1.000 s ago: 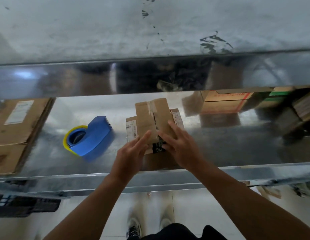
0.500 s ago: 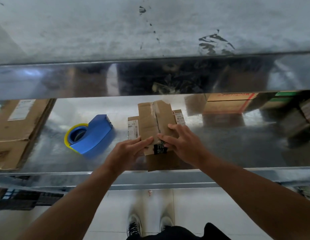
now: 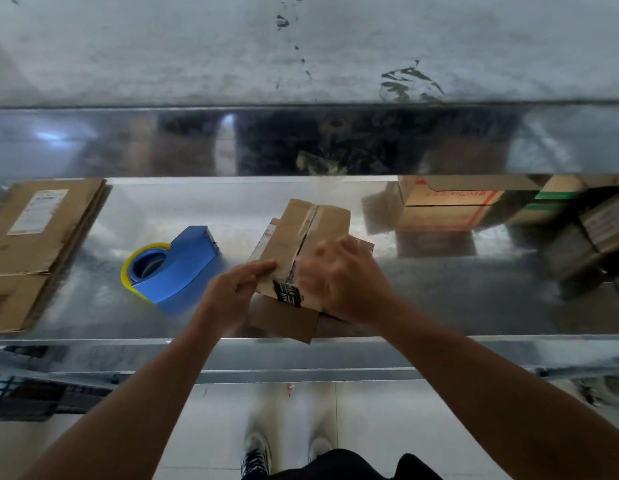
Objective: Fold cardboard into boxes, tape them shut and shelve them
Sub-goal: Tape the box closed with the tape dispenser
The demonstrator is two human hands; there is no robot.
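A stack of flat cardboard (image 3: 34,244) lies at the far left of a shiny metal table (image 3: 439,299), a white label on its top sheet. To its right, apart from the stack, rests a blue tape dispenser (image 3: 176,268) with a yellow roll.

At the middle of the table, near its front edge, a person works on a small brown box (image 3: 308,233), which sits askew with a taped seam running down its top and a black label (image 3: 287,294) at its near end. The left hand (image 3: 232,292) lies with straight fingers pressed flat on the near left part of the box top, not curled round it. The right hand (image 3: 342,282) covers the near right part of the top. It is blurred, so it cannot be told whether it grips or only presses. A brown flap shows under the box at the table's front edge.

Further right, well apart from the hands, made-up boxes (image 3: 446,209) stand at the back of the table, one with red print and others with green bands. Two dark shoes (image 3: 256,455) show on the pale floor below.
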